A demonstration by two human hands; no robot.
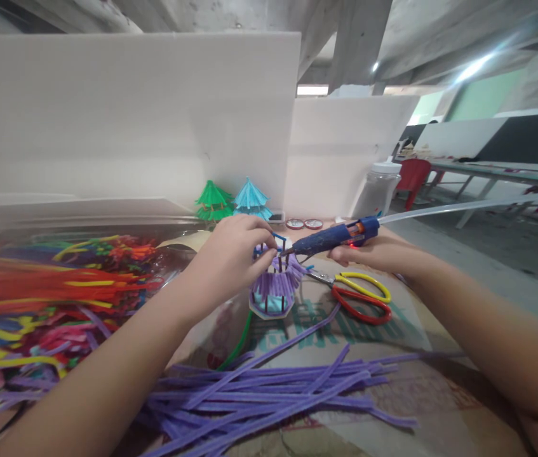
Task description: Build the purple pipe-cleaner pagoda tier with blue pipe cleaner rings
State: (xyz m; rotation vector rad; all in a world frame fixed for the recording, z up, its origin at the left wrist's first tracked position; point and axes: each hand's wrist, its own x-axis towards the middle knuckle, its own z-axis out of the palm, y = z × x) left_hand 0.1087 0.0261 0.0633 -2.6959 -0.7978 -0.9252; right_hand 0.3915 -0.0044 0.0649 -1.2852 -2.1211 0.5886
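A small pavilion model (pixel 277 285) of purple pipe cleaners, with dark posts and an eight-sided base, stands before me on the table. My left hand (pixel 242 247) pinches at its upper frame from the left; the fingers partly hide that frame. A blue hot glue gun (pixel 338 238) is in my right hand (pixel 366 254), which is closed round its handle. Its nozzle points left and touches or nearly touches the model's top; I cannot tell which. A white glue stick (pixel 469 208) sticks out of the gun's back, and a red light glows on its body.
Scissors (pixel 361 295) with yellow and red handles lie right of the model. Purple pipe cleaners (pixel 269 393) spread across the front; mixed coloured ones (pixel 59 285) fill the left side. Green (pixel 214 202) and light-blue (pixel 251 200) roofed models and a clear bottle (pixel 377 190) stand behind.
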